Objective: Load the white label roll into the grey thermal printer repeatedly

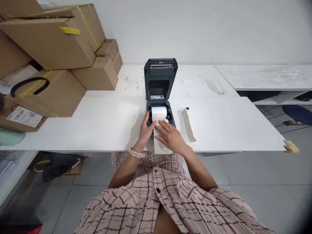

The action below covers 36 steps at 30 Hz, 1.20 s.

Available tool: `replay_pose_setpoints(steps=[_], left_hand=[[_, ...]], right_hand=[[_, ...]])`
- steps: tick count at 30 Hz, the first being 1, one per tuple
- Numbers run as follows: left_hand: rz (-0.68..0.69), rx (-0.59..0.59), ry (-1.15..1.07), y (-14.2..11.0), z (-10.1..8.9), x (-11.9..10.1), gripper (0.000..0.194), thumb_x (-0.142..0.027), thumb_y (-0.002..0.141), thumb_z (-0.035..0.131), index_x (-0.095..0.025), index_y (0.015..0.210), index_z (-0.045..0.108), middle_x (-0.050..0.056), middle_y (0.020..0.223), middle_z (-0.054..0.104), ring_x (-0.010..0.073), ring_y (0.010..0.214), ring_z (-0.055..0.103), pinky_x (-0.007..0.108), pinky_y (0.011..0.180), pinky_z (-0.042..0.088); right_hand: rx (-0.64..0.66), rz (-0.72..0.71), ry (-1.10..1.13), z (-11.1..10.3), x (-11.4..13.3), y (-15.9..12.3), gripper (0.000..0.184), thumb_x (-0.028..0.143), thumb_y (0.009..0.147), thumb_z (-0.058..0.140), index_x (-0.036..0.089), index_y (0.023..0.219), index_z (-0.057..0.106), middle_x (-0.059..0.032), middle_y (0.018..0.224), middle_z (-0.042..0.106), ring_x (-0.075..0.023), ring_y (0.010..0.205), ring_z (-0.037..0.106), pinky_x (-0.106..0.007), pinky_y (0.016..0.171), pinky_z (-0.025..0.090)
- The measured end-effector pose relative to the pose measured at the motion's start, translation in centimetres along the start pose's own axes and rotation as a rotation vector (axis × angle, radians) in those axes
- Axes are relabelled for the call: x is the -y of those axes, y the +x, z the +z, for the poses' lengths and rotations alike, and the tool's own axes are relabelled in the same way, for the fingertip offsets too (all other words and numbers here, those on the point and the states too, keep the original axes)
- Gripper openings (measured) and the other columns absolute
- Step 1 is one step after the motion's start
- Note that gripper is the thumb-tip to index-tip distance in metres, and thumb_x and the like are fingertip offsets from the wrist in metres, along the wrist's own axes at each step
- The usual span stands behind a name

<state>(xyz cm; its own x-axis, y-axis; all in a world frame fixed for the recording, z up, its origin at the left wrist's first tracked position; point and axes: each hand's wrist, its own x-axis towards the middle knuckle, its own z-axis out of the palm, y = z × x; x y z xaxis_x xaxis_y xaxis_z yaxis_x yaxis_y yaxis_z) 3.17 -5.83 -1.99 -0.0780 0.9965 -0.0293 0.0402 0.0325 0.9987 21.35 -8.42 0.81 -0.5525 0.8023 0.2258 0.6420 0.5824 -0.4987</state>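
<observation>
A dark grey label printer (160,81) stands near the table's front edge with its lid raised. Inside sits a roll of white labels (159,112), and a strip of label paper (159,148) runs from it over the printer's front, past the table edge. My left hand (145,129) rests at the printer's left side, fingers and thumb apart, the thumb reaching to the strip. Across the strip lies my right hand (170,135), its fingers stretched out and spread. The fingers partly hide the strip and the printer's front.
Several cardboard boxes (56,42) are stacked on the left. A small paper roll (187,110) with a curling loose tail lies right of the printer on the white table (231,126). Brown tape (291,147) covers the table's right corner. A blue stool (298,113) stands beyond.
</observation>
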Motion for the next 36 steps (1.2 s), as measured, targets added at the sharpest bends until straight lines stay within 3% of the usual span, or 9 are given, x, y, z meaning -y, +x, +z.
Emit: replay_pose_setpoints(steps=[4, 7, 13, 16, 21, 24, 28, 33, 36], left_hand=[[-0.070, 0.030, -0.004, -1.3, -0.1, -0.6, 0.091, -0.054, 0.086, 0.076, -0.038, 0.164, 0.030, 0.001, 0.175, 0.026, 0.0341, 0.161, 0.027, 0.050, 0.126, 0.040], [-0.089, 0.033, -0.035, -2.4, 0.1, -0.6, 0.102, -0.054, 0.083, 0.079, -0.039, 0.166, 0.021, 0.002, 0.176, 0.024, 0.0362, 0.160, 0.030, 0.048, 0.123, 0.045], [-0.107, 0.004, 0.011, -3.9, -0.1, 0.3, 0.112, -0.060, 0.080, 0.080, -0.033, 0.167, 0.014, 0.007, 0.178, 0.018, 0.0351, 0.162, 0.024, 0.046, 0.126, 0.040], [-0.128, 0.015, 0.013, -4.3, -0.8, 0.2, 0.109, -0.067, 0.083, 0.073, -0.035, 0.167, 0.012, 0.007, 0.178, 0.013, 0.0351, 0.163, 0.021, 0.046, 0.126, 0.040], [-0.042, -0.112, -0.018, -3.7, -2.3, -1.1, 0.082, -0.075, 0.096, 0.040, -0.041, 0.166, 0.016, 0.002, 0.178, 0.016, 0.0283, 0.163, 0.022, 0.045, 0.130, 0.032], [0.027, -0.124, -0.026, -3.0, -2.0, -1.9, 0.080, -0.075, 0.096, 0.040, -0.042, 0.165, 0.019, -0.002, 0.178, 0.016, 0.0276, 0.164, 0.018, 0.044, 0.131, 0.029], [-0.016, -0.075, -0.068, -2.6, -0.2, -2.2, 0.095, -0.065, 0.089, 0.068, -0.037, 0.166, 0.021, 0.001, 0.178, 0.019, 0.0314, 0.163, 0.021, 0.044, 0.129, 0.035], [-0.080, -0.029, -0.158, -3.1, 1.1, -1.9, 0.095, -0.050, 0.084, 0.078, -0.029, 0.163, 0.029, 0.010, 0.164, 0.047, 0.0330, 0.147, 0.051, 0.046, 0.118, 0.051], [-0.055, -0.029, -0.145, -3.4, 1.1, -1.4, 0.090, -0.050, 0.085, 0.077, -0.029, 0.161, 0.033, 0.011, 0.161, 0.051, 0.0332, 0.144, 0.054, 0.046, 0.115, 0.053]], right_hand=[[-0.299, 0.079, 0.227, -5.6, -3.0, 3.2, 0.050, 0.060, 0.103, 0.045, 0.032, 0.140, 0.065, -0.0066, 0.145, 0.067, -0.0301, 0.141, 0.059, -0.056, 0.120, 0.047], [-0.578, 0.106, 0.264, -10.0, -6.6, 10.0, 0.071, 0.075, 0.099, 0.038, 0.033, 0.157, 0.044, -0.0054, 0.164, 0.047, -0.0304, 0.156, 0.038, -0.056, 0.128, 0.034], [-0.319, 0.149, 0.474, -13.2, -10.0, 21.5, 0.093, 0.085, 0.093, -0.002, 0.032, 0.163, 0.028, -0.0036, 0.170, 0.036, -0.0278, 0.157, 0.036, -0.052, 0.124, 0.037], [-0.389, 0.051, 0.394, -11.7, -8.0, 18.5, 0.092, 0.089, 0.091, 0.002, 0.037, 0.161, 0.031, -0.0007, 0.166, 0.040, -0.0300, 0.156, 0.037, -0.051, 0.122, 0.039], [-0.457, 0.114, 0.237, -6.3, -2.4, 6.6, 0.070, 0.074, 0.101, 0.023, 0.044, 0.164, 0.020, -0.0012, 0.166, 0.041, -0.0354, 0.156, 0.035, -0.058, 0.123, 0.038], [-0.491, 0.196, 0.277, -2.7, -0.6, 2.1, 0.054, 0.055, 0.107, 0.019, 0.043, 0.150, 0.049, -0.0019, 0.156, 0.053, -0.0301, 0.154, 0.040, -0.059, 0.126, 0.036], [-0.535, 0.278, 0.327, 0.4, -1.1, 0.5, 0.042, 0.050, 0.105, 0.035, 0.037, 0.131, 0.065, -0.0061, 0.144, 0.063, -0.0286, 0.154, 0.040, -0.060, 0.126, 0.034], [-0.513, 0.425, 0.649, 2.3, -3.5, 0.5, 0.076, 0.060, 0.093, 0.056, 0.033, 0.159, 0.030, -0.0100, 0.172, 0.031, -0.0301, 0.159, 0.032, -0.058, 0.124, 0.038], [-0.380, 0.496, 0.909, 2.9, -4.0, 0.3, 0.094, 0.067, 0.088, 0.059, 0.033, 0.164, 0.016, -0.0117, 0.172, 0.033, -0.0318, 0.154, 0.041, -0.057, 0.120, 0.045]])
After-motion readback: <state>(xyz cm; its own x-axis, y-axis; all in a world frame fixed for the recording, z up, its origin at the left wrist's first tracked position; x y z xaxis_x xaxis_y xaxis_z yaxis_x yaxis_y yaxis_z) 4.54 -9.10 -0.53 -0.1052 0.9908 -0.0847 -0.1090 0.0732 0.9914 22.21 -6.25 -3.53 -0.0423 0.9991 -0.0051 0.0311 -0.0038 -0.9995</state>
